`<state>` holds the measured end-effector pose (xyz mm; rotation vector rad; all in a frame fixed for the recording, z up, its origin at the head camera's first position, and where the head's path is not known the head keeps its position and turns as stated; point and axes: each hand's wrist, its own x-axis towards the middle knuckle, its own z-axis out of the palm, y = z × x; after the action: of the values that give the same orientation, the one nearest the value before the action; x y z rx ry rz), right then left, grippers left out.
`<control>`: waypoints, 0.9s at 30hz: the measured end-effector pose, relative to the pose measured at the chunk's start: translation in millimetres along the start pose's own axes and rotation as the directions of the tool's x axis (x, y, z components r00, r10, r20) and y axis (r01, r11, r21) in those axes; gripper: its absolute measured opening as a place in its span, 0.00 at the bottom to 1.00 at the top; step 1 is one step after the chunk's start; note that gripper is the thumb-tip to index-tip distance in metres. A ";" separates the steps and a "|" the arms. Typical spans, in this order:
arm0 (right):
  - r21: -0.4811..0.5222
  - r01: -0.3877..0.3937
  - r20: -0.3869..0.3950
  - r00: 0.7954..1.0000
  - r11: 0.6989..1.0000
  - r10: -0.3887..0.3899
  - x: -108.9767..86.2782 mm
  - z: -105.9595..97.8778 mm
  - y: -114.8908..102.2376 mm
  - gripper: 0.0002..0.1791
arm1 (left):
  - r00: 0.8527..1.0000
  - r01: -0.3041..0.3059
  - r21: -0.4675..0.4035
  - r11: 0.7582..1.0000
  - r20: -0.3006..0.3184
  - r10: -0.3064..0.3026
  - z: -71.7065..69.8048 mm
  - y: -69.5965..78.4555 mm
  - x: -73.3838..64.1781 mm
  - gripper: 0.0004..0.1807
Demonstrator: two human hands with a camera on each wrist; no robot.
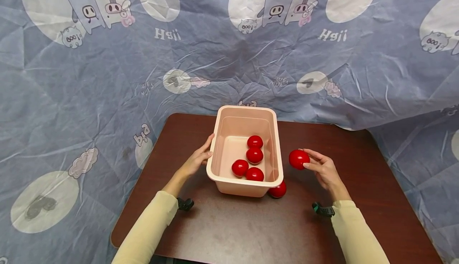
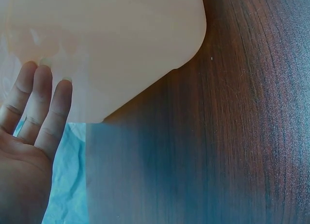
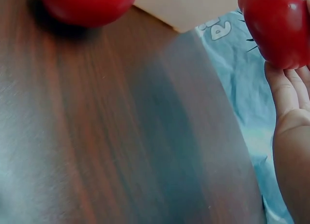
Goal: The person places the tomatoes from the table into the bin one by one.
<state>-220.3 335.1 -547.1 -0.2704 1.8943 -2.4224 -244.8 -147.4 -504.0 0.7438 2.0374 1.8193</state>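
Observation:
A pale pink plastic tub [image 1: 224, 130] sits on the table with several red tomatoes [image 1: 254, 155] on its floor. My left hand [image 1: 195, 159] rests against the tub's left side near the rim; in the left wrist view its fingers [image 2: 59, 105] lie nearly straight along the outer wall. Right of the tub, my right hand [image 1: 322, 169] holds a tomato [image 1: 299, 159] between fingertips and thumb. The right wrist view shows this tomato [image 3: 278, 27] with thin spiky sepals at one end. Another tomato [image 1: 278, 189] is on the table by the near right corner, partly hidden by the tub.
The dark brown wooden table [image 1: 236, 226] has rounded corners. A blue printed cloth [image 1: 201, 49] hangs behind it and spreads along both sides. Both wrists carry dark straps below light yellow sleeves [image 1: 150, 226].

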 end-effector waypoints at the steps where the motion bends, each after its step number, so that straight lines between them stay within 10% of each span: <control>1: 0.012 0.009 0.003 1.000 1.000 -0.009 1.4 0.9 -1.8 0.31 | 1.000 0.002 -0.001 1.000 0.001 -0.002 0.1 0.1 0.0 0.37; 16: 0.127 0.103 0.022 0.994 0.987 -0.106 21.3 14.4 -20.3 0.31 | 1.000 -0.001 -0.004 1.000 -0.003 0.001 -2.0 4.2 -0.1 0.37; 27: 0.180 0.151 0.047 0.986 0.972 -0.162 31.2 34.9 -39.7 0.29 | 1.000 0.007 0.010 1.000 -0.031 -0.006 -2.4 -22.2 5.3 0.36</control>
<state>-242.4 306.7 -497.4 -0.4960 1.6800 -2.6280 -254.2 -147.6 -524.9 0.7158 2.0673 1.8289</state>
